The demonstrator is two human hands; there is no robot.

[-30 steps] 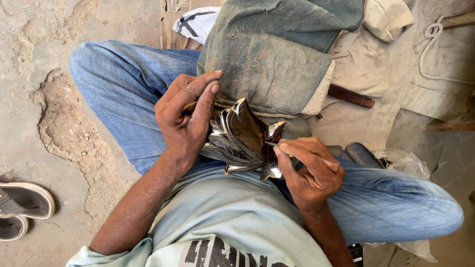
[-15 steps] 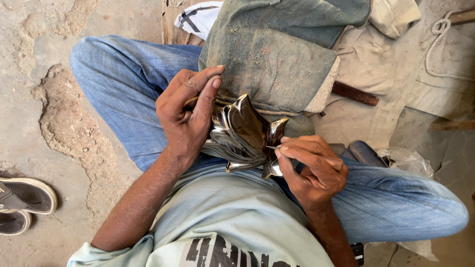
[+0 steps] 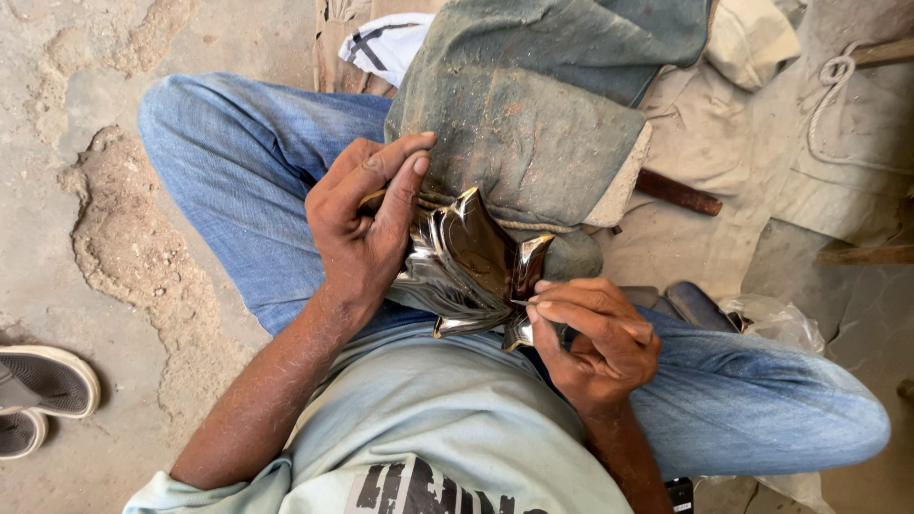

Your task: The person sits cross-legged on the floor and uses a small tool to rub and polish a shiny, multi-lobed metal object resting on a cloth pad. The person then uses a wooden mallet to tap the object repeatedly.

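A pair of grey shoes (image 3: 38, 395) lies on the dirt floor (image 3: 124, 238) at far left. Over the lap, the left hand (image 3: 367, 228) has its grip closed around the shiny leaf-shaped metal piece (image 3: 466, 266), which rests against a dusty cloth-covered block (image 3: 524, 143). The right hand (image 3: 595, 338) pinches a thin tool (image 3: 522, 303) at the piece's edge.
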